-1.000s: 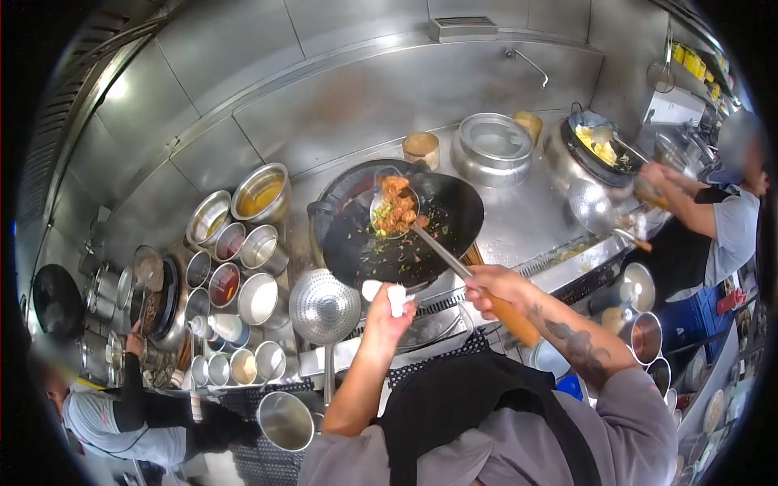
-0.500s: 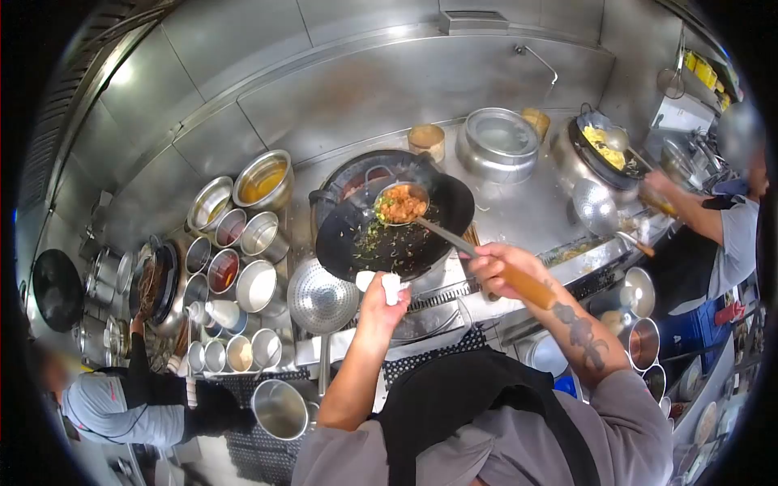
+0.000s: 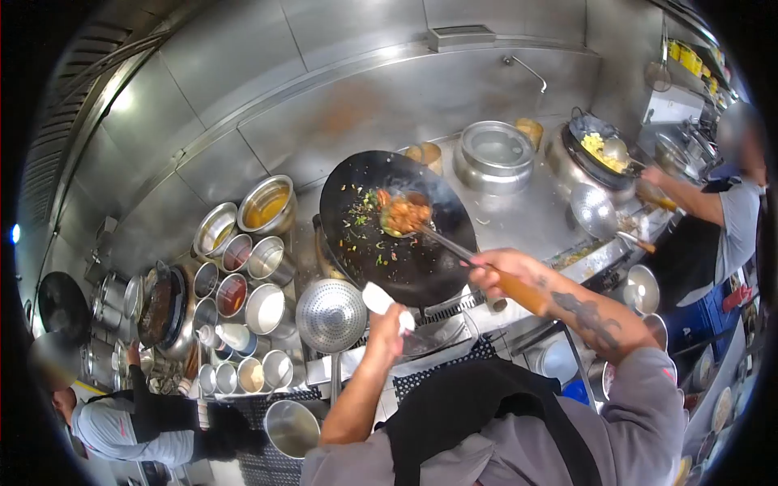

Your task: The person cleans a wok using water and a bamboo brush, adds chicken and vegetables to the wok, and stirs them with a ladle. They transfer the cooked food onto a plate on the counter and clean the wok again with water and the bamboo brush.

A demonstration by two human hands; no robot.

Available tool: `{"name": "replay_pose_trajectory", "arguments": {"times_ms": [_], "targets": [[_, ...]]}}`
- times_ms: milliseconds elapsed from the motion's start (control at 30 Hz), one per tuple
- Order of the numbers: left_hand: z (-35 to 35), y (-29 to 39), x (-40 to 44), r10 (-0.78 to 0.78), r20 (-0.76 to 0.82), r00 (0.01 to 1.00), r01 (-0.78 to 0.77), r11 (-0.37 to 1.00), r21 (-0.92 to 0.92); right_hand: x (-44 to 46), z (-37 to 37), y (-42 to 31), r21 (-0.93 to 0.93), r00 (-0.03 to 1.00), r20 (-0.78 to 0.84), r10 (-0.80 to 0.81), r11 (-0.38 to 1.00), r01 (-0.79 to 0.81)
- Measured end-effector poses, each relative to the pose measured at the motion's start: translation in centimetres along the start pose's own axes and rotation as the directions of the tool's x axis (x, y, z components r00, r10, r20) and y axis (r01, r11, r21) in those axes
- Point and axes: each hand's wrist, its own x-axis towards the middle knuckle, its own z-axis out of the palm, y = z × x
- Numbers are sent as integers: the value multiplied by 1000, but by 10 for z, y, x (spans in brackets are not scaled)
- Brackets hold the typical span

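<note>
A black wok is tipped up over the stove, its inside facing me and scattered with green and pale bits. My right hand is closed round the wooden handle of a metal ladle. The ladle's bowl is heaped with orange-brown food pieces and sits over the upper part of the wok. My left hand is closed on a folded white cloth against the wok's near rim. What its fingers grip beneath the cloth is hidden.
Left of the wok are a perforated strainer, several metal pots and an oil bowl. A lidded pot stands behind. At right a co-worker stirs yellow food in another wok; another person works at far left.
The wok has tilted up, showing more of its inside. My left hand and the cloth have dropped a little. The ladle stays filled, with its food now lower against the wok.
</note>
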Motion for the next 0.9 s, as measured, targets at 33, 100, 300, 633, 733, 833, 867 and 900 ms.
{"name": "replay_pose_trajectory", "arguments": {"times_ms": [33,100,300,633,733,833,867,900], "targets": [[5,17,-2,-36,74,997,35,999,20,10,4,6,52,1000,1,-7,999,7],[14,28,-9,-166,42,985,168,983,-69,28,11,13,152,1000,13,-25,988,23],[-8,-3,9,-296,258,919,370,874,-314,36,-8,41,385,946,306,-109,923,-18],[-36,-2,39,-233,300,925,346,842,-413,38,-18,91,379,959,178,-221,915,141],[-45,-10,60,-190,295,936,306,853,-423,25,-2,95,384,948,157,-276,902,198],[-49,-20,92,-182,270,945,299,814,-498,1,24,107,396,923,61,-381,858,328],[-51,-32,111,-148,245,958,252,844,-474,-6,28,113,409,910,47,-411,839,358],[-49,-36,126,-165,256,953,269,849,-455,-14,34,119,412,897,12,-443,819,399]]}}
